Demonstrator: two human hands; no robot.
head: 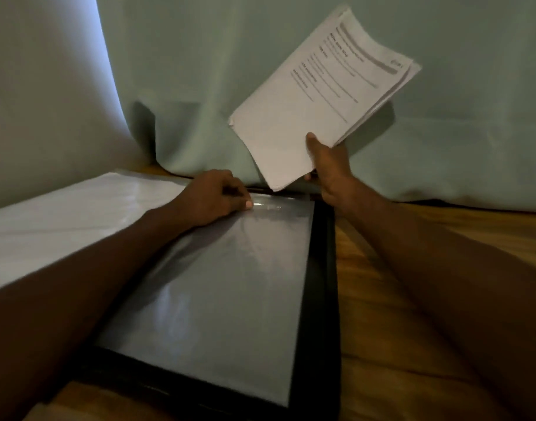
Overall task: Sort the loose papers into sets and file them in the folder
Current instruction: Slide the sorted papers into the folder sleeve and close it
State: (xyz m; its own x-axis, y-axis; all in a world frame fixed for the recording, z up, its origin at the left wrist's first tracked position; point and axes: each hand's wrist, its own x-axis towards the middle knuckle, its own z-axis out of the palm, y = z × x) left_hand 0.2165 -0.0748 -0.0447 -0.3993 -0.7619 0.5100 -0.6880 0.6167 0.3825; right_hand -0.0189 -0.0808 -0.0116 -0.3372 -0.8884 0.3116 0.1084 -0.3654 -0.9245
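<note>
A black folder [318,299] lies open on the wooden table, with a clear plastic sleeve [218,293] on its right half. My left hand [213,197] pinches the top edge of that sleeve with curled fingers. My right hand [329,168] grips a stack of printed papers [315,101] by its lower corner, thumb on top, and holds it tilted in the air above the far end of the folder. The top sheet shows lines of printed text.
Turned-over glossy sleeves [63,217] lie to the left of the folder. A pale green curtain [200,71] hangs right behind the table. Bare wooden tabletop [382,329] shows to the right of the folder.
</note>
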